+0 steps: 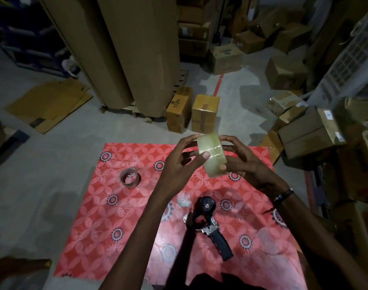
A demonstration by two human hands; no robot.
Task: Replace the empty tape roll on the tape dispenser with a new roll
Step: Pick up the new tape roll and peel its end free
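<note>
A full roll of clear, yellowish tape (212, 152) is held up in the air above the far part of the red patterned mat (91, 222). My left hand (178, 164) holds its near-left side, thumb pressed on the outer face. My right hand (239, 162) grips the right side, fingers curled round the rim. The black tape dispenser (208, 222) lies on the mat below my hands, its handle pointing toward me, its hub bare. The empty brown cardboard core (130, 177) stands on the mat to the left.
The mat lies on a grey concrete floor. Two small cardboard boxes (191, 114) stand just beyond it. Tall cardboard rolls (124, 49) rise at the back, flattened cartons (49, 105) lie at the left, and stacked boxes (308, 132) crowd the right side.
</note>
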